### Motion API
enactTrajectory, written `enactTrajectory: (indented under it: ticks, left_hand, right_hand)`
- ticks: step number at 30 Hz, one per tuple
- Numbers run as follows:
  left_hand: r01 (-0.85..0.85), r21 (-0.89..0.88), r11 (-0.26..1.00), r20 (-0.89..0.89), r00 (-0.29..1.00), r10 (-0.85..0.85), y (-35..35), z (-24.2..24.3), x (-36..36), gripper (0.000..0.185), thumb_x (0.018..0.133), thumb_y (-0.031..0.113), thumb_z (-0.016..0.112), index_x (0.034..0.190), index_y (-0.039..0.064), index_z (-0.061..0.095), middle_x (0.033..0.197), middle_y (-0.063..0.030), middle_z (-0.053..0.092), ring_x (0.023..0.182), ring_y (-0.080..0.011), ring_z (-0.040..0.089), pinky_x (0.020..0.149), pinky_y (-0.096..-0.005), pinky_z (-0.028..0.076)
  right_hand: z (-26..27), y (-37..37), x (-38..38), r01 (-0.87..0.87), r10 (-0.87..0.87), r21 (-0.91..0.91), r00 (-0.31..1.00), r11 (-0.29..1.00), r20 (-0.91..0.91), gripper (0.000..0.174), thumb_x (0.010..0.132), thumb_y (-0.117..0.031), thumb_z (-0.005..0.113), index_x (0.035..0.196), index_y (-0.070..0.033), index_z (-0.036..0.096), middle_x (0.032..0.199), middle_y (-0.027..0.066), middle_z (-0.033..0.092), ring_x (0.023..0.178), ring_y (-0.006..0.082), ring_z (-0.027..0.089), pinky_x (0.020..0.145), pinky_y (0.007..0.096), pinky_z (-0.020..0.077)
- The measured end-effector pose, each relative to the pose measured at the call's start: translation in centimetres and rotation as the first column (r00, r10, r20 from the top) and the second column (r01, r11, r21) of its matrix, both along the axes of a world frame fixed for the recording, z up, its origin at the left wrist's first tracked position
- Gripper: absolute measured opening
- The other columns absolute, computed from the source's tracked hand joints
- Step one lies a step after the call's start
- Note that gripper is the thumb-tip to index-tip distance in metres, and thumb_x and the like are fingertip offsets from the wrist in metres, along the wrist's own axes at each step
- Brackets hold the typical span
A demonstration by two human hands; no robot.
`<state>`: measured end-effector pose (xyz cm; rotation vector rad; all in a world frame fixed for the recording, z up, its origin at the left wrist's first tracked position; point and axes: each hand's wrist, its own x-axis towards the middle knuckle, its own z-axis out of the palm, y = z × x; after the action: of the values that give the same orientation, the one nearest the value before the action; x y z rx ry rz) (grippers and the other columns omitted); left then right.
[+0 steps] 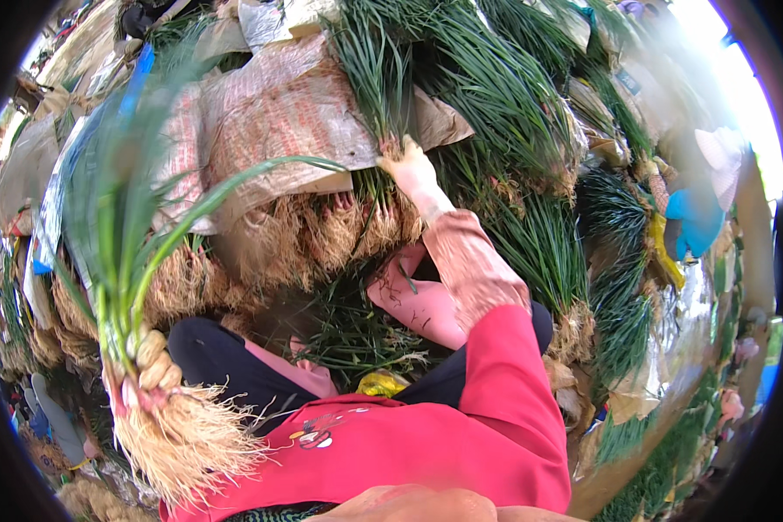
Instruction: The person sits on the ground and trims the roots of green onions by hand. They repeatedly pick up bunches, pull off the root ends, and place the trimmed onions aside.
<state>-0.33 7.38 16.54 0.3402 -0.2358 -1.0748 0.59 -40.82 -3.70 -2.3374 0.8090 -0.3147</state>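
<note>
My left hand point(158, 361), in a knitted, beige-looking glove or skin not clearly told apart, is closed around a bunch of green onions point(121, 313) at the lower left. Its pale roots hang down in front of my red top, and its green leaves rise close to the camera. Out ahead, my right hand point(408, 166) is at the root end of another green onion bunch point(378, 78), fingers on its reddish bases. That bunch points away from me beside a printed woven plastic sack point(280, 117). Rooted bunches point(326, 228) lie in a row under the sack's near edge.
More onion bunches point(496, 85) are heaped ahead and to the right. Loose green leaves point(365, 333) litter the ground between my legs, near a yellow wrapper point(382, 383). A person in a blue garment point(695, 222) is at the right, and another person point(140, 19) at the upper left.
</note>
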Motion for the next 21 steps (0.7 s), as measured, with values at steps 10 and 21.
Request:
enactTrajectory:
  ticks: [10,21]
  left_hand:
    - [-0.464,0.378,0.801,0.213,0.886,0.412,-6.5,-6.4,0.0,0.040,0.082,0.024,0.056,0.111,-0.003,0.049,0.098,-0.0142,0.055,0.084,-0.0213,0.057,0.077,-0.0336,0.048]
    - [-0.420,0.413,0.808,0.077,0.900,0.429,-5.6,-15.7,-0.1,0.050,0.077,0.025,0.062,0.118,-0.001,0.052,0.110,-0.0171,0.060,0.085,-0.0268,0.061,0.078,-0.0391,0.050]
  right_hand:
    - [-6.3,-8.3,7.8,0.251,-0.204,0.212,0.954,0.944,-0.222,0.109,0.066,-0.027,0.075,0.149,-0.008,0.007,0.127,0.0221,0.054,0.114,0.0307,0.056,0.099,0.0365,0.0426]
    - [5.5,-10.4,-0.6,-0.093,0.089,0.783,0.995,0.615,0.048,0.020,0.074,-0.011,0.066,0.090,0.000,0.061,0.068,0.0105,0.062,0.054,0.0188,0.060,0.053,0.0310,0.0516]
